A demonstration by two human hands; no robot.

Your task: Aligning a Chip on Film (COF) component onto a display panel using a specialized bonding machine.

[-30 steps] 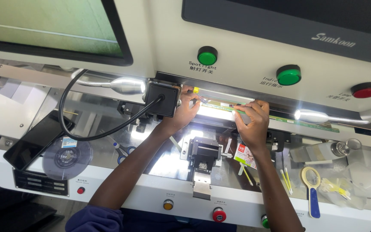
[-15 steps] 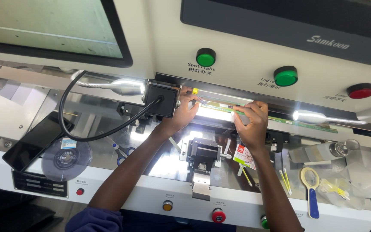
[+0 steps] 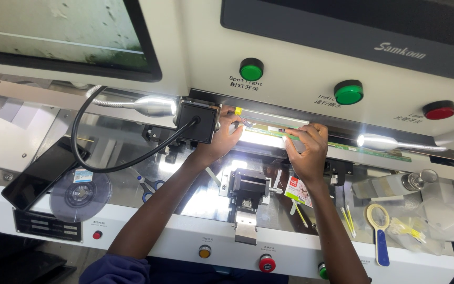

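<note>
Both my hands are raised to a long thin green strip (image 3: 374, 151) that runs along the lit slot of a white machine. My left hand (image 3: 220, 138) pinches a small yellow-tipped tool (image 3: 241, 116) at the strip's left end, beside a black box-shaped camera head (image 3: 196, 122). My right hand (image 3: 307, 147) presses its fingertips on the strip a little to the right. Whether the fingers grip the strip or only rest on it is unclear.
Two green buttons (image 3: 251, 69) (image 3: 348, 92) and a red button (image 3: 439, 110) sit on the panel above. Gooseneck lamps (image 3: 153, 105) (image 3: 379, 142) shine either side. Below lie a black clamp block (image 3: 249, 189), scissors (image 3: 151, 185), a tape reel (image 3: 80, 194), a dark phone (image 3: 40, 173), a magnifier (image 3: 378, 221) and yellow swabs (image 3: 411, 230).
Both hands stay at the strip with only slight finger shifts. The view has drifted a little.
</note>
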